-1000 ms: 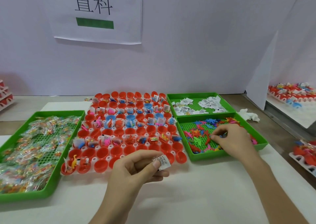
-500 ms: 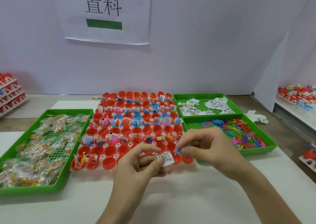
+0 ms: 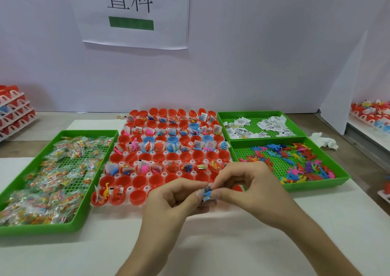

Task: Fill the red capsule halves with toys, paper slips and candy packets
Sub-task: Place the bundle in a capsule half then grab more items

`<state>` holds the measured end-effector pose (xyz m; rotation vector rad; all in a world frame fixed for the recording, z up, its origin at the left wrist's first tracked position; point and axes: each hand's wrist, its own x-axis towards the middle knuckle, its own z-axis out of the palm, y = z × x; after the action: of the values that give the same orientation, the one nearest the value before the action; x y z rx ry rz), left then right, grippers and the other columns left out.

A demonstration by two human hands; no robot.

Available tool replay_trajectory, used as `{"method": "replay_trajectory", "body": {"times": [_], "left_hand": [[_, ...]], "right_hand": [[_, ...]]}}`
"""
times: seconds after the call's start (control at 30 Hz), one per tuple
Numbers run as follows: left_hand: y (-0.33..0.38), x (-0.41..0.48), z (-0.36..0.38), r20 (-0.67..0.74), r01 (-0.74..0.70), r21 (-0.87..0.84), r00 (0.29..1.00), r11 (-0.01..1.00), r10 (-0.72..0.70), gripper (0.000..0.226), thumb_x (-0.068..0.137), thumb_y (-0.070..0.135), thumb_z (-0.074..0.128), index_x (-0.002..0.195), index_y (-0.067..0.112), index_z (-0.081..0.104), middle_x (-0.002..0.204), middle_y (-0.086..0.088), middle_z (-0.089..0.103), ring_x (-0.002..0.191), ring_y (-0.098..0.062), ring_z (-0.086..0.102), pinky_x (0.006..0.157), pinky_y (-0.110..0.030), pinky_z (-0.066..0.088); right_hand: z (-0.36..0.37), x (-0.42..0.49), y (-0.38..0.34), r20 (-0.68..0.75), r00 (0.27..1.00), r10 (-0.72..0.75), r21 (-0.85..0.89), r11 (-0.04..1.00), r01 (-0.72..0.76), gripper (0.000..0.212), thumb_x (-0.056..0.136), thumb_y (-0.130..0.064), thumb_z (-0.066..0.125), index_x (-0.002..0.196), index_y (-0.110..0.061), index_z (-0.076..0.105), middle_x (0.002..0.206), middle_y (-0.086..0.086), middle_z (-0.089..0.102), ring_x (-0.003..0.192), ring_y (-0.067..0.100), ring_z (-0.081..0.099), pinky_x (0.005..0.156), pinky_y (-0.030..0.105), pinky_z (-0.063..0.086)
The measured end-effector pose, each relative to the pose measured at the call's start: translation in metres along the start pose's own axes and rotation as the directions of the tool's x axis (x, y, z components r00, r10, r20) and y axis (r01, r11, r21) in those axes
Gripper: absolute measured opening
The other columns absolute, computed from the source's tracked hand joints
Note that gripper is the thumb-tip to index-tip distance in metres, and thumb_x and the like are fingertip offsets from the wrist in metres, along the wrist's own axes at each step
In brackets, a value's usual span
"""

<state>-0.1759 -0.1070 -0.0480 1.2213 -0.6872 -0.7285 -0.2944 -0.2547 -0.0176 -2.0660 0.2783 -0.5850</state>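
A white rack [image 3: 129, 189] of red capsule halves [image 3: 138, 195] stands mid-table; many hold toys, slips and packets, while several near ones hold nothing. My left hand [image 3: 168, 204] and my right hand [image 3: 247, 189] meet over the rack's near right corner. Between their fingertips sit a folded paper slip [image 3: 207, 188] and a small blue toy [image 3: 206, 194], pressed together. Both hands pinch this pair. Candy packets [image 3: 52, 176] fill the green tray [image 3: 38, 228] on the left. Paper slips [image 3: 263, 126] and plastic toys [image 3: 295, 164] lie in two green trays on the right.
A white partition with a paper sign [image 3: 133, 12] rises behind the trays. Stacked racks of red capsules [image 3: 14, 111] stand at far left, more [image 3: 371, 115] at far right. A crumpled white tissue [image 3: 322, 141] lies beside the slip tray.
My right hand left the toy tray with a blue toy and came to my left hand, which kept the slip. The toy and slip now touch between both hands.
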Motion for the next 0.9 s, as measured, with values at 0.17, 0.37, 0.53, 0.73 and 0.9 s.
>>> {"method": "replay_trajectory", "body": {"times": [0.17,0.37,0.53,0.73,0.9], "left_hand": [[0.0013,0.0016,-0.0011,0.041,0.032,0.023,0.999,0.999,-0.033,0.018,0.078,0.02,0.07,0.092,0.022,0.081,0.086,-0.011,0.078,0.081,-0.027,0.077,0.068,-0.025,0.06],[0.0008,0.0025,-0.0052,0.049,0.06,0.078,0.997,0.995,-0.064,0.018,0.081,0.017,0.069,0.092,0.023,0.082,0.085,-0.012,0.078,0.08,-0.028,0.077,0.069,-0.027,0.06],[-0.0005,0.0038,-0.0073,0.026,0.077,0.081,0.996,0.994,-0.08,0.016,0.08,0.014,0.072,0.09,0.022,0.082,0.084,-0.013,0.078,0.078,-0.029,0.077,0.066,-0.027,0.06],[0.0027,0.0031,-0.007,0.004,0.047,0.028,0.999,0.998,-0.047,0.023,0.068,0.031,0.076,0.088,0.023,0.082,0.084,-0.012,0.078,0.077,-0.029,0.077,0.065,-0.025,0.059],[0.0,0.0013,-0.0052,-0.023,0.035,0.017,0.999,0.999,-0.034,0.011,0.073,0.025,0.076,0.082,0.019,0.079,0.081,-0.015,0.077,0.076,-0.03,0.076,0.064,-0.025,0.059]], "right_hand": [[-0.0004,0.0,-0.0005,0.0,0.999,-0.038,-0.079,0.996,0.038,0.013,0.073,-0.007,0.086,0.077,-0.017,0.079,0.077,-0.007,0.07,0.074,0.018,0.068,0.068,0.023,0.053],[0.0027,-0.0024,-0.0043,-0.031,0.998,-0.057,-0.138,0.989,0.052,0.018,0.068,-0.006,0.089,0.075,-0.015,0.076,0.073,-0.007,0.071,0.07,0.014,0.069,0.066,0.029,0.056],[0.004,-0.0026,-0.006,-0.037,0.994,-0.101,-0.203,0.975,0.092,0.021,0.068,-0.004,0.088,0.079,-0.016,0.076,0.073,-0.009,0.071,0.071,0.013,0.068,0.065,0.025,0.055],[0.0024,-0.0027,-0.0033,-0.012,1.0,-0.028,-0.114,0.993,0.026,0.022,0.075,-0.01,0.086,0.092,-0.023,0.078,0.086,-0.013,0.074,0.082,0.006,0.072,0.074,0.02,0.057],[0.0044,-0.0023,-0.0032,-0.009,1.0,-0.018,-0.064,0.998,0.017,0.018,0.077,-0.007,0.084,0.085,-0.023,0.079,0.081,-0.012,0.075,0.076,0.008,0.073,0.07,0.019,0.057]]}}
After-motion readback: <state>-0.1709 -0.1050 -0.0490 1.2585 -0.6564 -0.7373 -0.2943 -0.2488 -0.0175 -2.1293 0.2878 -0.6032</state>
